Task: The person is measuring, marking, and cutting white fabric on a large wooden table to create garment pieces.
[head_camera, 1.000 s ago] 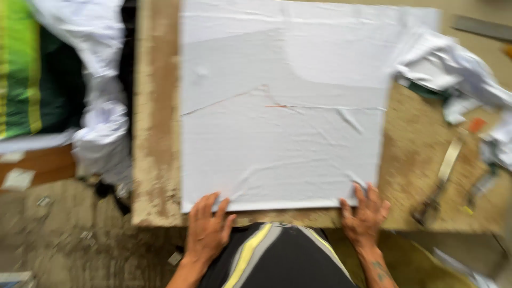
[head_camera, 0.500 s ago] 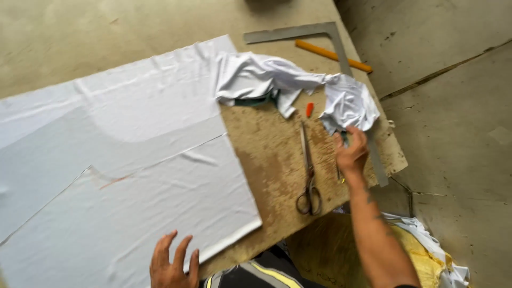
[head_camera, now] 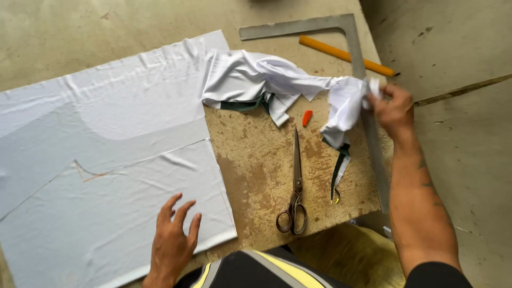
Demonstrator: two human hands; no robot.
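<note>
Worn wooden board [head_camera: 256,160], white fabric sheet [head_camera: 106,176], scissors [head_camera: 294,186], steel square [head_camera: 357,80]

Take the scissors [head_camera: 294,184] as your mark: they lie on the board [head_camera: 256,160]. The cloth [head_camera: 106,176] spreads to their left, your left hand [head_camera: 172,242] on it. Behind them lie scraps [head_camera: 256,80]; to their right your right hand [head_camera: 393,109] grips a rag [head_camera: 344,106] over the square [head_camera: 368,128].

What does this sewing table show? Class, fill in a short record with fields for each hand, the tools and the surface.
Left hand: flat on the white fabric sheet
Right hand: grip closed on a white fabric scrap
Tools: scissors, metal square, orange chalk, yellow pencil
Surface: worn wooden board
</note>
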